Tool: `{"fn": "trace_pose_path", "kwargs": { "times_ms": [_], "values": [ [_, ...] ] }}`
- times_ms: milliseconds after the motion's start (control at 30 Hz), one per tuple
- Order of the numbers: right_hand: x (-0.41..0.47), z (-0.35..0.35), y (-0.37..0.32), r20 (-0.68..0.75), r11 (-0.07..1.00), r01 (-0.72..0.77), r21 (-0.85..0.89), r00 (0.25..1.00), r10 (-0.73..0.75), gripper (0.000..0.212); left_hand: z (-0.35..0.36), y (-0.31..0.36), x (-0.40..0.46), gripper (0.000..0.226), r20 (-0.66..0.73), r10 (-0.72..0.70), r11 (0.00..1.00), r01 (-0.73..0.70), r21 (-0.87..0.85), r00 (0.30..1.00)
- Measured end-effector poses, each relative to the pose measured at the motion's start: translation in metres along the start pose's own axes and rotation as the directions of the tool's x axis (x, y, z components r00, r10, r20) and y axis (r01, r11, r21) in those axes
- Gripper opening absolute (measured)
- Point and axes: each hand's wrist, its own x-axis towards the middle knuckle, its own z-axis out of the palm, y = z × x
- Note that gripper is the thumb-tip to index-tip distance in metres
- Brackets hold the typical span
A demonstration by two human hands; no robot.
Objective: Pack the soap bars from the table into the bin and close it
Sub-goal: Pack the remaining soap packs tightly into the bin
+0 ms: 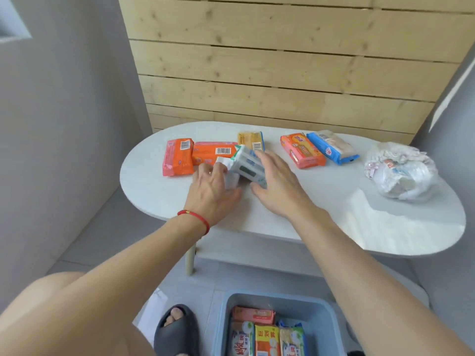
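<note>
On the white oval table (321, 222) lie several wrapped soap bars: two orange ones (178, 156) at the left, a yellow one (250, 140) behind, an orange one (302, 150) and a blue one (331, 146) to the right. My left hand (213, 191) grips a white soap bar (226, 173). My right hand (277, 183) holds a white-and-green soap pack (248, 163), tilted up off the table. Below, on the floor, the open blue bin (326, 319) holds several soap bars (266, 337).
A crumpled clear plastic bag (401, 170) lies at the table's right end. A wooden slat wall stands behind the table and a grey wall at the left. My foot in a dark slipper (176, 327) rests left of the bin.
</note>
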Motion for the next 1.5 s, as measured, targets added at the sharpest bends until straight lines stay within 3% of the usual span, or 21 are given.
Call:
{"fn": "trace_pose_path", "kwargs": {
  "times_ms": [67, 167, 267, 400, 500, 567, 700, 767, 833, 900, 1000, 1133, 1300, 1400, 1500],
  "values": [
    [0.005, 0.017, 0.003, -0.045, 0.999, 0.001, -0.032, 0.999, -0.002, 0.077, 0.006, 0.000, -0.002, 0.043, -0.068, 0.024, 1.000, -0.025, -0.016, 0.997],
    [-0.004, 0.026, 0.006, -0.188, 0.998, -0.015, -0.054, 0.982, 0.005, 0.072, 0.010, 0.003, -0.013, 0.039, -0.121, 0.043, 0.999, -0.044, -0.004, 0.992],
    [-0.028, 0.013, 0.008, -0.167, 0.992, -0.020, -0.128, 0.986, -0.002, 0.068, 0.004, 0.008, -0.026, 0.041, -0.126, 0.076, 0.996, -0.068, 0.066, 0.989],
    [-0.078, -0.018, 0.020, -0.087, 0.980, 0.083, -0.181, 0.991, -0.100, 0.058, -0.008, 0.023, -0.061, 0.034, -0.165, 0.364, 0.927, -0.339, 0.162, 0.917],
    [-0.111, -0.044, 0.032, 0.009, 0.946, 0.254, -0.202, 0.966, -0.257, 0.061, -0.006, 0.032, -0.097, 0.033, -0.137, 0.544, 0.838, -0.529, 0.133, 0.828],
    [-0.136, -0.056, 0.042, 0.044, 0.918, 0.345, -0.193, 0.938, -0.343, 0.056, 0.004, 0.032, -0.123, 0.036, -0.072, 0.593, 0.805, -0.592, 0.029, 0.802],
    [-0.195, -0.043, 0.065, 0.189, 0.914, 0.381, -0.139, 0.916, -0.353, 0.047, 0.037, 0.011, -0.166, 0.029, 0.136, 0.553, 0.830, -0.532, -0.166, 0.822],
    [-0.216, -0.013, 0.080, 0.366, 0.945, 0.301, -0.126, 0.900, -0.238, 0.043, 0.066, -0.010, -0.180, 0.028, 0.408, 0.501, 0.844, -0.535, -0.036, 0.763],
    [-0.226, 0.024, 0.097, 0.508, 0.952, 0.234, -0.196, 0.855, -0.105, 0.036, 0.094, -0.036, -0.192, 0.036, 0.664, 0.274, 0.861, -0.485, 0.153, 0.696],
    [-0.229, 0.059, 0.114, 0.535, 0.952, 0.152, -0.264, 0.845, 0.013, 0.027, 0.110, -0.058, -0.203, 0.043, 0.771, 0.032, 0.858, -0.413, 0.305, 0.636],
    [-0.237, 0.102, 0.133, 0.480, 0.946, 0.032, -0.322, 0.867, 0.134, 0.029, 0.127, -0.073, -0.214, 0.051, 0.752, -0.017, 0.875, -0.354, 0.330, 0.658],
    [-0.253, 0.144, 0.138, 0.476, 0.906, 0.006, -0.424, 0.853, 0.217, 0.048, 0.138, -0.068, -0.222, 0.058, 0.728, -0.038, 0.926, -0.250, 0.283, 0.684],
    [-0.251, 0.164, 0.137, 0.439, 0.831, -0.055, -0.553, 0.829, 0.347, 0.046, 0.140, -0.081, -0.235, 0.057, 0.747, -0.009, 0.890, -0.335, 0.309, 0.665],
    [-0.255, 0.165, 0.130, 0.435, 0.829, -0.062, -0.556, 0.828, 0.354, 0.062, 0.143, -0.087, -0.241, 0.063, 0.754, 0.002, 0.889, -0.346, 0.299, 0.657],
    [-0.263, 0.165, 0.122, 0.440, 0.856, -0.111, -0.505, 0.820, 0.366, 0.074, 0.145, -0.093, -0.242, 0.071, 0.709, 0.029, 0.891, -0.339, 0.300, 0.705]
  ]
}}
